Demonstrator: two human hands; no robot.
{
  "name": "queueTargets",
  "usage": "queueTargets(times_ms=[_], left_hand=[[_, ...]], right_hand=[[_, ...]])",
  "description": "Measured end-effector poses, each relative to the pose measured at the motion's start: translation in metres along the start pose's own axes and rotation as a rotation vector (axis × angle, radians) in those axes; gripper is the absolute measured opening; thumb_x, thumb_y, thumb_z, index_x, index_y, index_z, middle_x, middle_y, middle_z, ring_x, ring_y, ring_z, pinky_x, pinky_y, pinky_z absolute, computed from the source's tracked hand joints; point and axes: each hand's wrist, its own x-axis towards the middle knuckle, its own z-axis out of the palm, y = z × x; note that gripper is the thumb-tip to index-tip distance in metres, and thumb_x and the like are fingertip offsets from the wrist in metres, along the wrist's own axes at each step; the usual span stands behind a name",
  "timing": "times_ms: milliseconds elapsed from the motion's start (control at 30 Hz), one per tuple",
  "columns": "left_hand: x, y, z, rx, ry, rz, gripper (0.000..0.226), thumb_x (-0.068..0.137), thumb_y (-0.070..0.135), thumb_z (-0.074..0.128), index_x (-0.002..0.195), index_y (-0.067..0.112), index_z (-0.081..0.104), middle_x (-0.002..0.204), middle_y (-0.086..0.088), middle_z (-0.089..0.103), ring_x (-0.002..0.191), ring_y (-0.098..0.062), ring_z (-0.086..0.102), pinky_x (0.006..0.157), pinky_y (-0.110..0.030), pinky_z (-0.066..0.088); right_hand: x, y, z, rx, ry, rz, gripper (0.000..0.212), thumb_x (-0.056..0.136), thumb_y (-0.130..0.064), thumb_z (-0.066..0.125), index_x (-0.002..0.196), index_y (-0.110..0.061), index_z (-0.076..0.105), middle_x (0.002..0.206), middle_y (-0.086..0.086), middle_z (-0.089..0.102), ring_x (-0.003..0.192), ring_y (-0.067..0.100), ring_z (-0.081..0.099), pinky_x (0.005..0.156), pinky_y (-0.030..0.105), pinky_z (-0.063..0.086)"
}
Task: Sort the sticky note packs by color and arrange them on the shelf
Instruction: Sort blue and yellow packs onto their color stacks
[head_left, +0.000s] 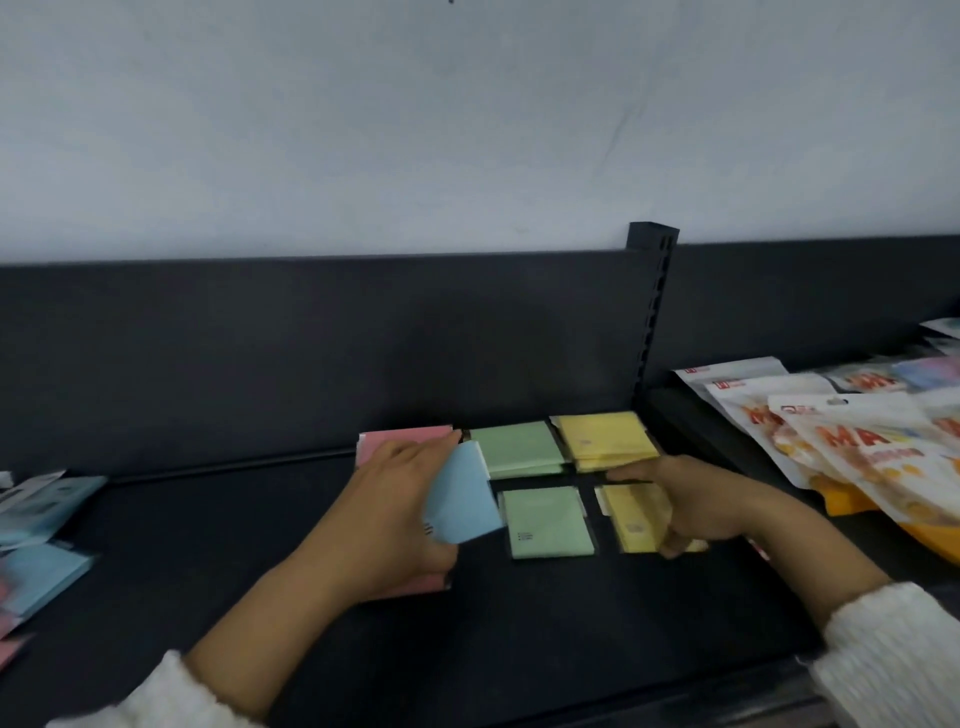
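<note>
Black shelf (260, 519) by a pale wall (467, 130), left hand (395, 499) fingers holding a blue pack (465, 499) tilted over pink packs (400, 435), right hand (691, 509) fingers pinching front yellow pack (631, 519), green packs (545, 514) between, snack bags (857, 447) off right

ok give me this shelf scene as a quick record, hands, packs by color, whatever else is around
left hand: holds blue pack, tilted, by the pink packs
right hand: grips front yellow pack
green packs: back stack and one in front, middle column
yellow back stack: behind the front yellow pack
unsorted packs: blue and pink, far left of shelf
snack bags: piled on the right
</note>
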Motion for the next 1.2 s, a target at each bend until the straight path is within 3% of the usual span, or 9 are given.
queueTargets(times_ms=[200, 333, 467, 633, 733, 833, 900, 1033, 1200], left_hand=[[-0.013, -0.021, -0.033, -0.012, -0.006, -0.077, 0.096, 0.066, 0.034, 0.075, 0.144, 0.031, 0.020, 0.129, 0.028, 0.030, 0.122, 0.001, 0.026, 0.100, -0.015, 0.026], [-0.035, -0.046, -0.061, -0.046, -0.065, -0.108, 0.068, 0.065, 0.023, 0.080, 0.125, 0.018, 0.048, 0.101, 0.026, 0.046, 0.096, 0.026, 0.038, 0.082, -0.002, 0.035], [-0.056, -0.075, -0.072, 0.026, -0.231, -0.224, 0.065, 0.067, 0.018, 0.076, 0.125, 0.014, 0.046, 0.098, 0.019, 0.045, 0.083, 0.017, 0.045, 0.077, -0.004, 0.039], [-0.066, -0.098, -0.065, 0.023, -0.383, -0.312, 0.072, 0.068, 0.019, 0.073, 0.131, 0.018, 0.041, 0.126, 0.005, 0.050, 0.111, -0.008, 0.049, 0.092, -0.024, 0.045], [-0.064, -0.106, -0.059, 0.007, -0.440, -0.300, 0.073, 0.070, 0.018, 0.074, 0.133, 0.023, 0.039, 0.125, 0.008, 0.048, 0.108, -0.005, 0.045, 0.087, -0.017, 0.042], [-0.059, -0.115, -0.050, -0.038, -0.505, -0.302, 0.081, 0.069, 0.021, 0.076, 0.137, 0.035, 0.035, 0.132, 0.014, 0.044, 0.119, -0.007, 0.042, 0.101, -0.025, 0.039], [-0.057, -0.119, -0.045, -0.033, -0.548, -0.296, 0.083, 0.071, 0.022, 0.076, 0.141, 0.032, 0.031, 0.142, 0.012, 0.036, 0.130, -0.009, 0.035, 0.109, -0.030, 0.033], [-0.058, -0.123, -0.041, -0.055, -0.536, -0.284, 0.092, 0.071, 0.023, 0.077, 0.144, 0.033, 0.023, 0.151, 0.018, 0.016, 0.139, -0.006, 0.019, 0.115, -0.028, 0.021], [-0.080, -0.117, -0.051, -0.036, -0.300, -0.310, 0.081, 0.072, 0.036, 0.076, 0.141, 0.031, 0.033, 0.152, 0.016, 0.021, 0.137, -0.002, 0.021, 0.112, -0.022, 0.020]], right_hand=[[0.007, -0.052, -0.009, 0.180, 0.209, -0.222, 0.070, 0.077, -0.009, 0.074, 0.137, -0.028, 0.043, 0.140, -0.010, 0.047, 0.129, 0.004, 0.042, 0.100, 0.018, 0.038], [0.018, -0.096, -0.003, 0.201, 0.266, -0.346, 0.059, 0.082, -0.015, 0.070, 0.135, -0.027, 0.047, 0.136, -0.012, 0.050, 0.124, 0.001, 0.045, 0.100, 0.015, 0.034], [0.032, -0.133, 0.009, 0.173, 0.300, -0.433, 0.055, 0.083, -0.016, 0.068, 0.134, -0.023, 0.048, 0.136, -0.009, 0.052, 0.124, 0.004, 0.047, 0.100, 0.013, 0.034], [0.042, -0.156, 0.021, 0.181, 0.299, -0.484, 0.051, 0.085, -0.017, 0.065, 0.134, -0.026, 0.049, 0.135, -0.010, 0.053, 0.122, 0.001, 0.047, 0.099, 0.012, 0.033], [0.043, -0.157, 0.022, 0.178, 0.314, -0.483, 0.050, 0.086, -0.017, 0.064, 0.133, -0.026, 0.049, 0.134, -0.010, 0.053, 0.121, 0.000, 0.048, 0.097, 0.010, 0.033], [0.042, -0.157, 0.023, 0.180, 0.329, -0.467, 0.048, 0.087, -0.017, 0.063, 0.133, -0.025, 0.050, 0.134, -0.009, 0.054, 0.121, 0.002, 0.049, 0.098, 0.012, 0.034], [0.041, -0.156, 0.024, 0.183, 0.339, -0.461, 0.047, 0.087, -0.016, 0.063, 0.132, -0.025, 0.051, 0.134, -0.009, 0.054, 0.121, 0.003, 0.049, 0.101, 0.014, 0.036], [0.039, -0.157, 0.025, 0.187, 0.341, -0.469, 0.047, 0.087, -0.014, 0.062, 0.132, -0.025, 0.052, 0.134, -0.009, 0.053, 0.123, 0.004, 0.048, 0.102, 0.015, 0.035], [0.039, -0.168, 0.028, 0.195, 0.339, -0.518, 0.048, 0.088, -0.016, 0.062, 0.133, -0.026, 0.050, 0.135, -0.011, 0.052, 0.124, 0.004, 0.047, 0.104, 0.017, 0.034]])
